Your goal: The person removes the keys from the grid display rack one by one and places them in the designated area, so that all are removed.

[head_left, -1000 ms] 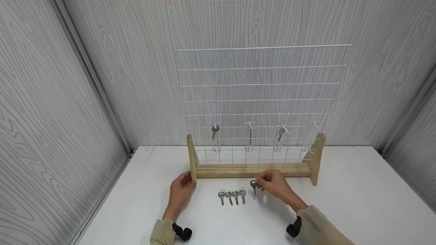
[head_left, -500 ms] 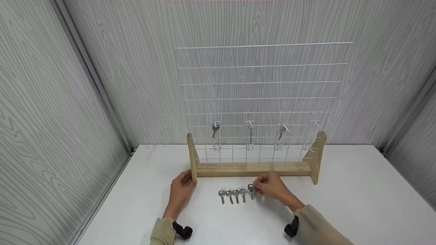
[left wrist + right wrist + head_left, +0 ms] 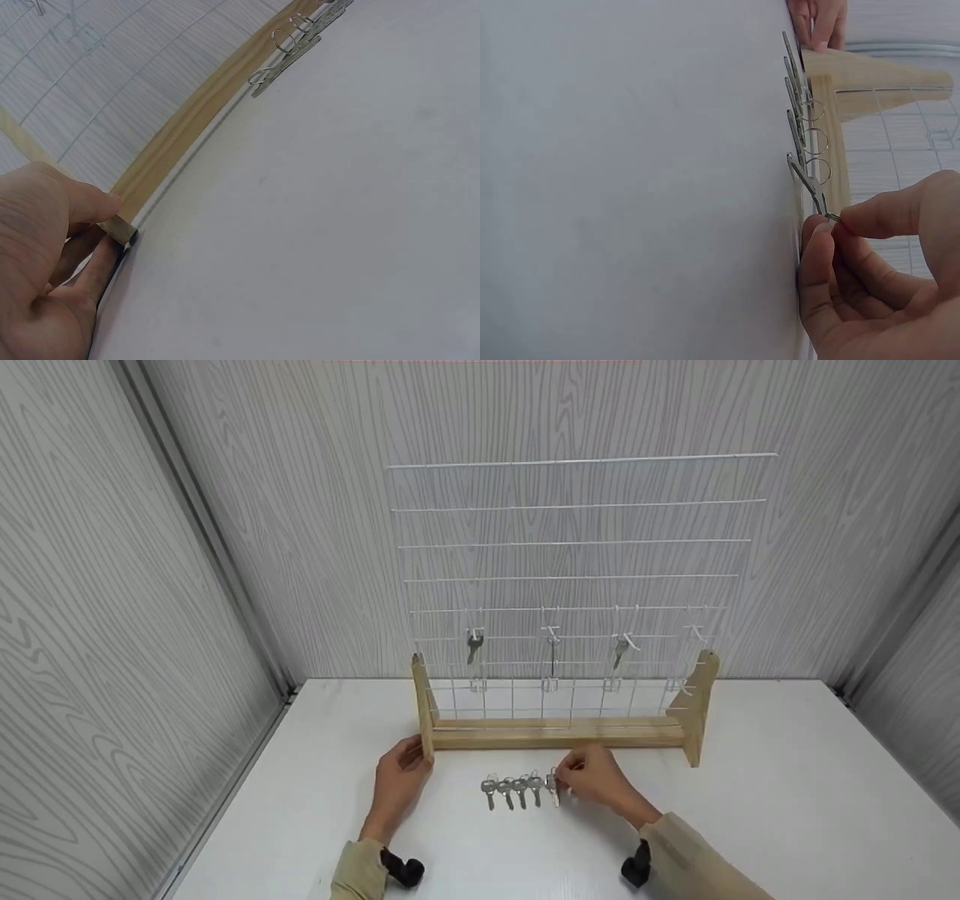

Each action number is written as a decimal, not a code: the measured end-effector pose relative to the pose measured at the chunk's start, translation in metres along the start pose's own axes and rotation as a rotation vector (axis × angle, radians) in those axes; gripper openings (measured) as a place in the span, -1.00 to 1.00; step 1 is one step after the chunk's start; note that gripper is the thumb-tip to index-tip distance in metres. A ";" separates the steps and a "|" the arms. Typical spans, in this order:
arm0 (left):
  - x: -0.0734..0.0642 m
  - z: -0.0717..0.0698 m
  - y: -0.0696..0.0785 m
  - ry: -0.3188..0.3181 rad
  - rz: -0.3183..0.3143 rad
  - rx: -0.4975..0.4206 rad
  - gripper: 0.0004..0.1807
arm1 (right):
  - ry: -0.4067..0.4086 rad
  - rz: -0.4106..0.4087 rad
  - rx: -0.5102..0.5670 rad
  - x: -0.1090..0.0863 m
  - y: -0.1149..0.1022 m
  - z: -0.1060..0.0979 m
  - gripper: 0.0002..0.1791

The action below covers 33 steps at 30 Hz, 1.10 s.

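Note:
My right hand (image 3: pixel 598 780) pinches a silver key (image 3: pixel 553 789) by its ring end between thumb and fingers, close over the white table. In the right wrist view the held key (image 3: pixel 807 180) slants, its blade tip towards the table. Just left of it lies a row of several keys (image 3: pixel 520 792) with rings, side by side. My left hand (image 3: pixel 400 784) grips the front foot of the wooden stand's left side piece (image 3: pixel 422 709); the left wrist view shows thumb and fingers on either side of that foot (image 3: pixel 118 229).
A white wire grid (image 3: pixel 570 577) stands upright in the wooden stand. Three keys hang from its upper hooks, among them the left key (image 3: pixel 475 645); the upper right hook (image 3: pixel 694 633) bears none. Lower hooks (image 3: pixel 611 685) sit beneath. Grey panels (image 3: pixel 225 510) enclose the table.
My right hand has moved left and nearer, bringing the key down beside the row, and the key has turned more edge-on. The left hand keeps its grip on the stand.

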<state>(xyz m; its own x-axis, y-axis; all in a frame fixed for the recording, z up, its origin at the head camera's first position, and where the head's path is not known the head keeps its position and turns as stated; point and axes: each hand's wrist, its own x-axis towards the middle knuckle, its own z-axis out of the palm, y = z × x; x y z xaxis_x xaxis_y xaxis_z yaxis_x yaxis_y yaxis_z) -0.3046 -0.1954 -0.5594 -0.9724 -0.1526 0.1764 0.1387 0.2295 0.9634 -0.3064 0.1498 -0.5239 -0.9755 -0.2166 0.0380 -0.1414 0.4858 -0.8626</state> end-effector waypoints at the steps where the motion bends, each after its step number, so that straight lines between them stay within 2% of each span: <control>1: 0.000 -0.001 0.000 -0.002 -0.004 -0.004 -0.51 | 0.003 -0.004 -0.007 0.000 0.000 0.001 -0.85; 13: 0.000 0.001 -0.002 -0.014 -0.012 -0.002 -0.50 | 0.012 -0.070 -0.109 0.003 -0.001 0.005 -0.87; 21: -0.001 0.000 0.000 -0.014 -0.004 0.006 -0.49 | -0.011 -0.133 -0.117 0.002 -0.003 0.001 -0.89; 33: 0.000 -0.001 0.000 -0.003 0.009 0.017 -0.50 | 0.009 -0.112 -0.106 0.001 -0.009 -0.009 -0.91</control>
<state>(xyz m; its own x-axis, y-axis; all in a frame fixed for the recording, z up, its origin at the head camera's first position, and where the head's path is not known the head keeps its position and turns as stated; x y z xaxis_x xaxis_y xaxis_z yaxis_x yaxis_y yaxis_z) -0.3045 -0.1966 -0.5590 -0.9718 -0.1476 0.1840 0.1439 0.2473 0.9582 -0.3075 0.1530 -0.5111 -0.9541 -0.2667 0.1360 -0.2658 0.5456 -0.7948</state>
